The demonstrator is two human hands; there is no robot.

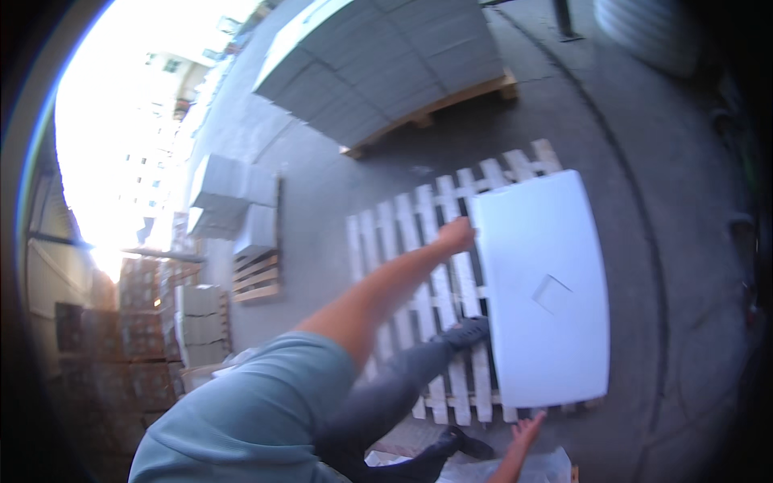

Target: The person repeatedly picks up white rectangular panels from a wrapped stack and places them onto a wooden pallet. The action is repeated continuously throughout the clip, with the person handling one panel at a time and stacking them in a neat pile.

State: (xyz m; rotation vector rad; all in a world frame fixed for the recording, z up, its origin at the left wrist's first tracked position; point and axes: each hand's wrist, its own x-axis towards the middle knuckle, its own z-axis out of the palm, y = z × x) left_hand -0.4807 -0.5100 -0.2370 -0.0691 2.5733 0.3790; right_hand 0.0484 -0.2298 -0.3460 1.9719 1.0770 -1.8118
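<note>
Far left, stacks of grey blocks [229,201] sit on wooden pallets beside a bigger load of slabs [386,64] at the far side of the yard. In the middle lies a white pallet [403,233] with the person's dark shoe [465,330] on its slats, and the left hand [456,235] touches the far-left edge of a large white panel [543,290] — fingers curled at the rim, though I cannot tell how tightly. The panel lies flat on the pallet's right half, while the right hand [526,431] hovers near its near edge — fingers spread, holding nothing.
</note>
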